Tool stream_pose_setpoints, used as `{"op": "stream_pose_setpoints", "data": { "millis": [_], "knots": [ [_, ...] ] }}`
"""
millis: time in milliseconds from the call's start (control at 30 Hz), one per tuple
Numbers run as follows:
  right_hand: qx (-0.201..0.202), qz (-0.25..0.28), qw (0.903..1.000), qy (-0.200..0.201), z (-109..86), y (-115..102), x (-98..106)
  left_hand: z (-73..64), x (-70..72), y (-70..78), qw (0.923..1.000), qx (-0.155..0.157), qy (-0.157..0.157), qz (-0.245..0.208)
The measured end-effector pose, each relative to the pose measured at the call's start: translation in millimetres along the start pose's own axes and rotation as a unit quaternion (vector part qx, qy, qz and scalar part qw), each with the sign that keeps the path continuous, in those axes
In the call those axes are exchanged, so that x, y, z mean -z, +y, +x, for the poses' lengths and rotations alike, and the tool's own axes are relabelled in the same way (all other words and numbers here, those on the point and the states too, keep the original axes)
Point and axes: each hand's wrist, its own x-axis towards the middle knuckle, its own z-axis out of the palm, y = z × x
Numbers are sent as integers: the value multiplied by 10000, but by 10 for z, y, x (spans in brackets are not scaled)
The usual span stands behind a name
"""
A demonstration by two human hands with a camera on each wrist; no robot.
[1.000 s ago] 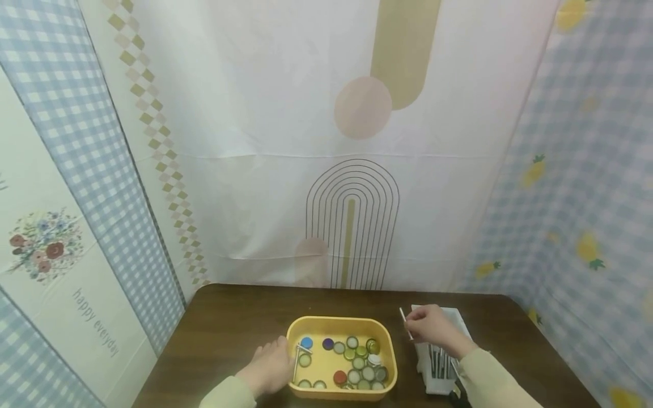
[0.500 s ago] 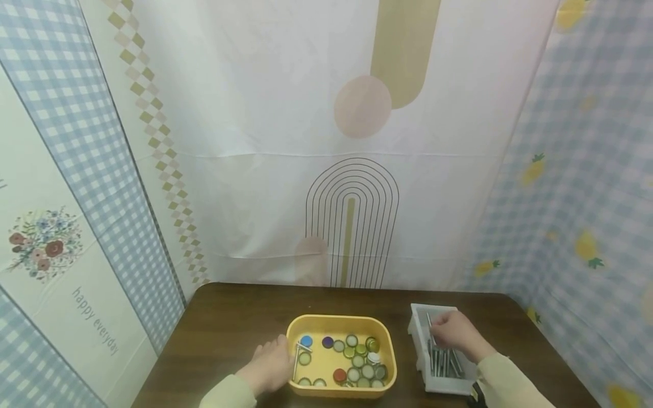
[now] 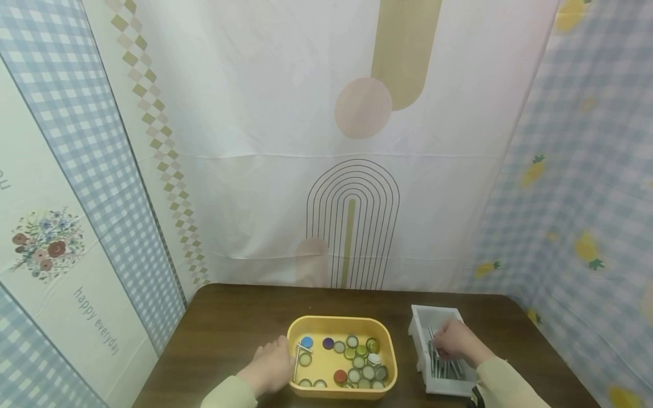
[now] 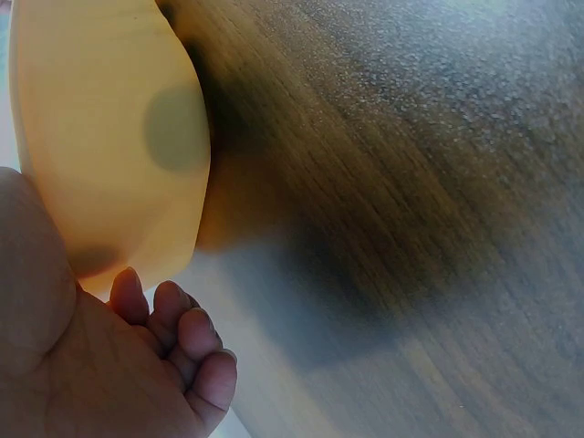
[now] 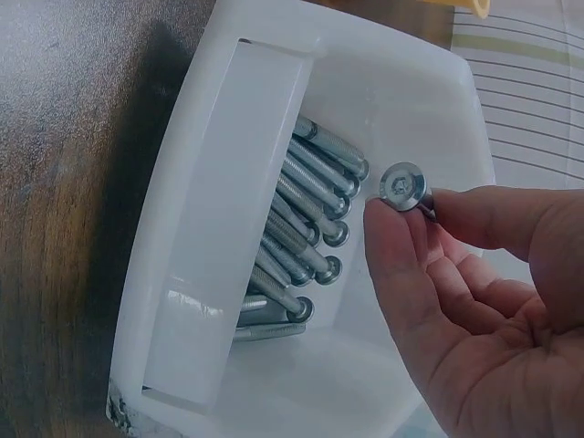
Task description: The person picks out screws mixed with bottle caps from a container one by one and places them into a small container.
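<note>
In the head view my left hand [image 3: 272, 362] rests against the left side of a yellow tray [image 3: 342, 394]. The left wrist view shows its fingers loosely bent beside the tray's outer wall [image 4: 100, 119]. My right hand [image 3: 456, 341] is over a white plastic bin [image 3: 436, 310] to the right. Between thumb and forefinger it pinches a silvery socket-head bolt [image 5: 402, 186], whose round head faces the wrist camera. Several more bolts [image 5: 306, 192] lie side by side in the bin, under the held one.
Several bottle caps [image 3: 367, 372] lie in the yellow tray, among them a blue cap [image 3: 306, 342], a purple cap [image 3: 328, 343] and a red cap [image 3: 340, 376]. Bolts [image 3: 296, 364] lie along its left side. Both containers stand on a dark wooden table [image 3: 234, 317], with a patterned cloth [image 3: 265, 215] behind.
My right hand has moved from the gap between the containers, rightward and down into the white bin, still pinching a bolt. My left hand has stayed at the tray.
</note>
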Motion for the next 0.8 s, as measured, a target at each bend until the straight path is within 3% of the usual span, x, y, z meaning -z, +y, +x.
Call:
{"op": "stream_pose_setpoints", "data": {
  "millis": [333,800],
  "knots": [
    [-273,-362,9988,-185,34,81,36,-1,-5,-2,10000,3,-37,-22],
    [-345,-264,9990,-76,-5,111,9,10,-13,-9,10000,-13,-37,-4]
  ]
}}
